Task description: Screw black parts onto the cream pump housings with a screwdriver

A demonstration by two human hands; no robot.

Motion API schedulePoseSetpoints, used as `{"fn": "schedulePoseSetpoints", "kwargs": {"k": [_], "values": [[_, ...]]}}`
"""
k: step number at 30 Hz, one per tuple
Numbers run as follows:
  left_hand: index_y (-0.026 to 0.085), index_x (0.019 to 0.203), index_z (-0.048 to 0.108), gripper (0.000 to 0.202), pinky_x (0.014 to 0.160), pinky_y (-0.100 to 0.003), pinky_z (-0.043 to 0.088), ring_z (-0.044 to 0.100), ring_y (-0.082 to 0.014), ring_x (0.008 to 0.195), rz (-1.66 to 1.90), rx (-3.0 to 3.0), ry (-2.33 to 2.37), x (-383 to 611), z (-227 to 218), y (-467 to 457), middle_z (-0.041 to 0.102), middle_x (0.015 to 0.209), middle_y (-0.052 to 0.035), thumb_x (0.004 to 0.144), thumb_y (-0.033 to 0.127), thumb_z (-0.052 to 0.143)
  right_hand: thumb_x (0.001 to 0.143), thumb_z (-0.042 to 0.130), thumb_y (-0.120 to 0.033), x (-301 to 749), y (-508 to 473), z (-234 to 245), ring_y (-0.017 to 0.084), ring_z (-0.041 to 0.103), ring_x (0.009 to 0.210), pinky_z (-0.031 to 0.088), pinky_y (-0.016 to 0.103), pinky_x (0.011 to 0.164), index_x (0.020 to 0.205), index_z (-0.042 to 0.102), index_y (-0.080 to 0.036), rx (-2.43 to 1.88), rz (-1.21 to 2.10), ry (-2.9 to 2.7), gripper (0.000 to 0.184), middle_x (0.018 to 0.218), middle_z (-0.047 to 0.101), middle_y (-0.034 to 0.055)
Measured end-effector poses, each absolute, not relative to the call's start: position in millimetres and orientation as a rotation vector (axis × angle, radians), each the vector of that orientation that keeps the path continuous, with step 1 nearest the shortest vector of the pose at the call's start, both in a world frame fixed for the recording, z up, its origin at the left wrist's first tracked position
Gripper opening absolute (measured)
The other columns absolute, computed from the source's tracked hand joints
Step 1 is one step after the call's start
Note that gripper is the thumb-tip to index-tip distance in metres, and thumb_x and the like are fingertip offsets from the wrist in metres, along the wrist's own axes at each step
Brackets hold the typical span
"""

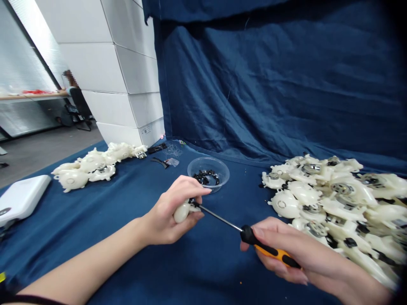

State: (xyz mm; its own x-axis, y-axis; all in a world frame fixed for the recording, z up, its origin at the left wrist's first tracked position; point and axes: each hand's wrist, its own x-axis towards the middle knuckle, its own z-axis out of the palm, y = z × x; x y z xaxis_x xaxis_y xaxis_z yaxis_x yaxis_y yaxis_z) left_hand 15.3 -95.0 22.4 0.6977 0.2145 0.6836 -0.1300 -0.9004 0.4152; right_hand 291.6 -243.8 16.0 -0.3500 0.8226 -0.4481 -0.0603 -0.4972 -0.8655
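My left hand [171,212] is closed around a cream plastic housing [181,213], its thumb below and fingers above, with a small dark part on the housing's right side. Most of that housing is hidden by the fingers. In my right hand [280,250] is a screwdriver [276,253] with an orange and black handle. Its metal shaft slants up to the left, and the tip meets the dark part at the housing; exact contact is hard to make out. Just behind my left hand stands a clear plastic bowl [225,174] holding small black parts [208,177].
A large heap of cream housings with metal parts [340,190] lies at the right. More cream housings [92,165] form a row at the left, near a white device [23,199]. Black scraps [160,162] lie behind the bowl. White boxes [127,72] and a blue curtain [270,84] stand behind.
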Motion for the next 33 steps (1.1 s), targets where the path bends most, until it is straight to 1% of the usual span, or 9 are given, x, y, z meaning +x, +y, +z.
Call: {"fn": "schedulePoseSetpoints", "kwargs": {"k": [4, 9, 11, 14, 18, 22, 25, 28, 33], "values": [[0.026, 0.139, 0.056, 0.059, 0.101, -0.043, 0.049, 0.057, -0.0251, 0.115, 1.128, 2.458, 0.064, 16.6, 19.5, -95.8, 0.067, 0.104, -0.0078, 0.085, 0.008, 0.071, 0.096, 0.06, -0.064, 289.1, -240.9, 21.1, 0.003, 0.033, 0.04, 0.022, 0.016, 0.04, 0.111, 0.071, -0.014, -1.311, 1.894, -1.081, 0.053, 0.06, 0.052, -0.0039], [0.025, 0.124, 0.056, 0.04, 0.086, -0.029, 0.054, 0.062, -0.0158, 0.1, 1.261, 1.875, 0.585, 23.7, 23.4, -93.3, 0.065, 0.111, -0.0051, 0.088, 0.022, 0.074, 0.099, 0.054, -0.065, 291.3, -238.8, 30.3, 0.006, 0.042, 0.052, 0.033, 0.02, 0.051, 0.098, 0.067, -0.013, -1.459, 1.538, -1.281, 0.053, 0.065, 0.05, -0.0036], [0.024, 0.115, 0.05, 0.037, 0.077, -0.027, 0.057, 0.066, -0.0157, 0.093, 1.146, 1.49, 0.606, 26.4, 31.6, -96.2, 0.067, 0.111, -0.0048, 0.088, 0.03, 0.075, 0.102, 0.052, -0.06, 293.4, -240.3, 31.4, 0.01, 0.051, 0.064, 0.04, 0.023, 0.062, 0.101, 0.062, -0.017, -1.41, 1.452, -1.304, 0.045, 0.073, 0.056, -0.0012], [0.022, 0.106, 0.049, 0.025, 0.071, -0.036, 0.062, 0.071, -0.0201, 0.087, 0.78, 1.084, 0.528, 31.2, 43.4, -108.2, 0.07, 0.109, -0.0076, 0.095, 0.04, 0.064, 0.1, 0.059, -0.054, 289.5, -240.4, 29.9, 0.015, 0.056, 0.082, 0.045, 0.026, 0.073, 0.106, 0.053, -0.022, -1.332, 1.348, -1.286, 0.033, 0.087, 0.059, -0.0003], [0.022, 0.102, 0.051, 0.026, 0.064, -0.041, 0.065, 0.074, -0.025, 0.087, 0.457, 0.903, 0.57, 38.2, 44.6, -126.4, 0.074, 0.101, -0.0086, 0.097, 0.047, 0.058, 0.088, 0.077, -0.049, 268.5, -229.1, 29.7, 0.01, 0.042, 0.06, 0.035, 0.023, 0.056, 0.104, 0.058, -0.022, -1.406, 1.063, -1.248, 0.036, 0.072, 0.045, -0.0069], [0.019, 0.092, 0.055, 0.032, 0.053, -0.031, 0.063, 0.074, -0.0237, 0.085, 0.38, 0.926, 0.592, 41.3, 36.9, -131.9, 0.073, 0.088, -0.0081, 0.097, 0.051, 0.058, 0.078, 0.086, -0.048, 246.9, -213.7, 32.6, 0.009, 0.039, 0.056, 0.032, 0.025, 0.055, 0.108, 0.072, -0.018, -1.362, 0.979, -1.289, 0.045, 0.064, 0.045, -0.0072], [0.019, 0.093, 0.059, 0.034, 0.049, -0.03, 0.062, 0.073, -0.021, 0.077, 0.328, 0.869, 0.603, 41.1, 35.1, -131.7, 0.072, 0.083, -0.006, 0.097, 0.052, 0.057, 0.074, 0.089, -0.044, 236.5, -207.8, 30.1, 0.008, 0.039, 0.055, 0.032, 0.024, 0.055, 0.107, 0.078, -0.018, -1.308, 1.013, -1.322, 0.044, 0.06, 0.046, -0.0074], [0.019, 0.105, 0.062, 0.035, 0.049, -0.029, 0.061, 0.07, -0.0171, 0.061, 0.247, 0.83, 0.671, 40.0, 35.3, -133.1, 0.072, 0.077, -0.0059, 0.097, 0.053, 0.056, 0.075, 0.089, -0.041, 230.4, -206.2, 21.6, 0.009, 0.049, 0.054, 0.037, 0.024, 0.055, 0.107, 0.08, -0.019, -1.239, 1.083, -1.33, 0.04, 0.064, 0.056, -0.0053], [0.018, 0.124, 0.06, 0.056, 0.054, -0.027, 0.059, 0.07, -0.0176, 0.064, 0.169, 0.859, 0.704, 40.6, 31.4, -137.1, 0.074, 0.081, -0.0086, 0.091, 0.064, 0.061, 0.076, 0.088, -0.036, 227.8, -208.5, 10.0, 0.012, 0.062, 0.065, 0.047, 0.026, 0.065, 0.106, 0.082, -0.021, -1.13, 1.106, -1.362, 0.034, 0.08, 0.072, 0.0003]]}}
